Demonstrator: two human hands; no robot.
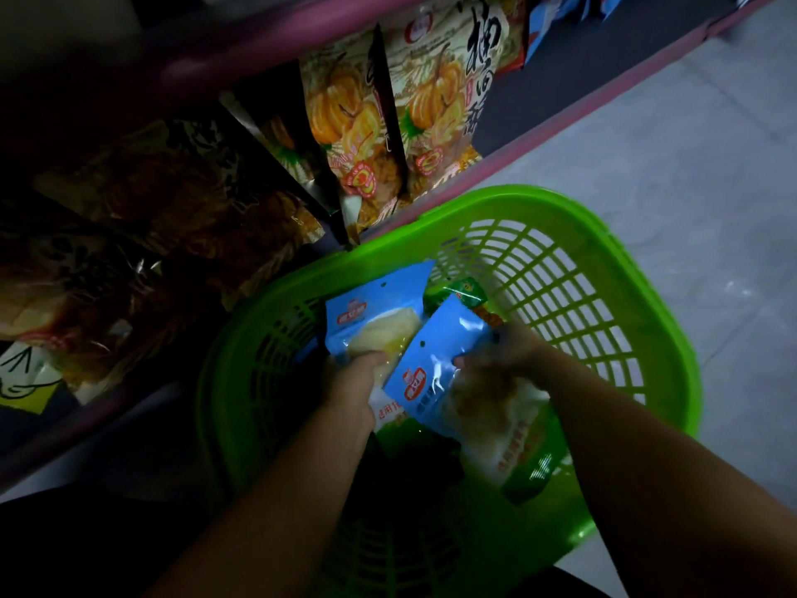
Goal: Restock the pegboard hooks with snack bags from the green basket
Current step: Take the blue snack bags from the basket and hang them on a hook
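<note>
Grey tiled floor [673,166] fills the right side, bare and open beyond the basket. Shelf unit with a pink front edge [517,144] runs diagonally from upper right to lower left; pumpkin-print snack packs [435,101] stand on it, more packs in deep shadow to the left.

Green basket [604,261] sits on the floor, its far rim close against the pink shelf edge — little gap there, free floor to its right. Lattice walls; the right half of the interior shows no goods.

Two blue snack bags held over the basket's middle, both with small hang holes near the top edge:
- Left bag [375,312], tilted, pale contents showing through a window. Left hand [358,381] is closed on its lower part, fingers curled round the bottom edge.
- Right bag [435,360] overlaps the left bag's lower right corner, angled the other way. Right hand [500,360] grips its right side, fingers over the front face — hand motion-blurred, finger detail unclear.

A green-topped packet [463,291] pokes up behind the two bags, low in the basket.
</note>
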